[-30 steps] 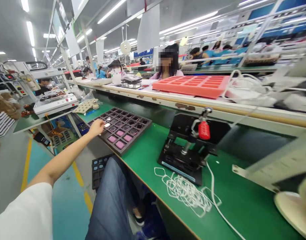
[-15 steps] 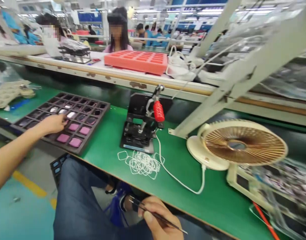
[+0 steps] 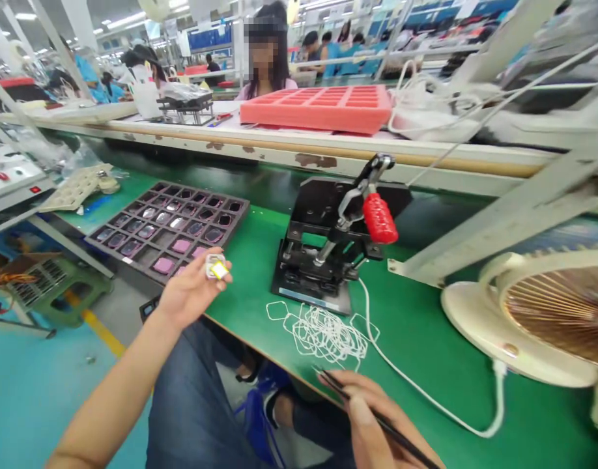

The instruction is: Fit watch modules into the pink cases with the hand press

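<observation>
One pair of black tweezers (image 3: 399, 435), gripped by the right hand (image 3: 370, 436), slants lengthwise toward upper left, tips near white loops (image 3: 328, 333); the left hand (image 3: 191, 294) holds a small white piece (image 3: 217, 269) near the dark tray (image 3: 238, 220).

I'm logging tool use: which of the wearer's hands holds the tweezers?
The right hand, at the picture's lower edge, near the white loops: it grips black tweezers. The left hand instead holds a small white piece with yellow edging.

Loops (image 3: 332, 333) lie before clamp fixture (image 3: 313, 264), between tray (image 3: 157, 245) and fan (image 3: 548, 293).
</observation>
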Demonstrator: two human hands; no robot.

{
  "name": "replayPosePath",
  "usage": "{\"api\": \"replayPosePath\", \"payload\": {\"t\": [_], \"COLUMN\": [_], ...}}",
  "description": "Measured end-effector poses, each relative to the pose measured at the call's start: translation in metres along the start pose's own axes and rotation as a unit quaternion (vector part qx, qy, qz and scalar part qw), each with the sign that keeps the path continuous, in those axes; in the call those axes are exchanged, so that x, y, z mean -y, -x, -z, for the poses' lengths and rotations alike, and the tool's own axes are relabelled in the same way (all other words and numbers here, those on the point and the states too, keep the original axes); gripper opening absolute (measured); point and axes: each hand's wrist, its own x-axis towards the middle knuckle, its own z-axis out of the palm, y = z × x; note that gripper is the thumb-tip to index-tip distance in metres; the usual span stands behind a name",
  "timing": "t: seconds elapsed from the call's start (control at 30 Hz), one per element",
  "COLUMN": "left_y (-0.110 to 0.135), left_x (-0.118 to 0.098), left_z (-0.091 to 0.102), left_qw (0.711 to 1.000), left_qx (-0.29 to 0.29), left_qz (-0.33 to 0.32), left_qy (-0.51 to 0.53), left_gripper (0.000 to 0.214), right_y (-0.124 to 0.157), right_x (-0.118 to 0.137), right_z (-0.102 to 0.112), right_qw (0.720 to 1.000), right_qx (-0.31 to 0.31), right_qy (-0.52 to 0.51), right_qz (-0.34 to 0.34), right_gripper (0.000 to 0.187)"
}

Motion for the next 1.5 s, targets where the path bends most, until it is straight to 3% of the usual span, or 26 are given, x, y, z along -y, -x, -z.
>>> {"api": "replayPosePath", "payload": {"t": [0.1,0.23,0.4,0.6,0.67,0.83,1.07,1.37,1.5], "left_y": [0.012,0.035,0.049,0.054,0.056,0.057,0.057,0.062,0.066], "left_x": [0.04,0.077,0.1,0.111,0.113,0.117,0.12,0.131,0.136], "left_z": [-0.02,-0.037,-0.032,-0.018,-0.018,-0.022,-0.022,-0.021,-0.022], "left_qw": [0.997,0.993,0.992,0.985,0.985,0.986,0.985,0.985,0.986], "left_qx": [0.064,0.099,0.091,0.094,0.094,0.082,0.087,0.057,0.05], "left_qz": [0.045,0.064,0.036,0.035,0.035,0.021,0.022,0.028,0.033], "left_qy": [0.029,0.01,-0.079,-0.14,-0.142,-0.143,-0.151,-0.16,-0.154], "left_gripper": [0.04,0.038,0.036,0.039,0.039,0.038,0.038,0.045,0.05], "right_y": [-0.022,-0.045,-0.048,-0.045,-0.043,-0.035,-0.026,-0.017,-0.014], "right_x": [0.023,0.042,0.041,0.039,0.038,0.032,0.026,0.025,0.021], "right_z": [-0.017,-0.043,-0.055,-0.05,-0.052,-0.058,-0.058,-0.064,-0.063], "right_qw": [0.996,0.969,0.964,0.968,0.969,0.977,0.975,0.982,0.988], "right_qx": [0.046,0.12,0.157,0.193,0.185,0.128,0.094,0.064,0.033], "right_qy": [0.04,0.175,0.202,0.105,0.056,-0.015,-0.045,-0.006,0.08], "right_qz": [0.065,0.126,0.072,-0.122,-0.154,-0.168,-0.197,-0.177,-0.125], "right_gripper": [0.029,0.022,0.019,0.043,0.048,0.048,0.051,0.047,0.042]}}
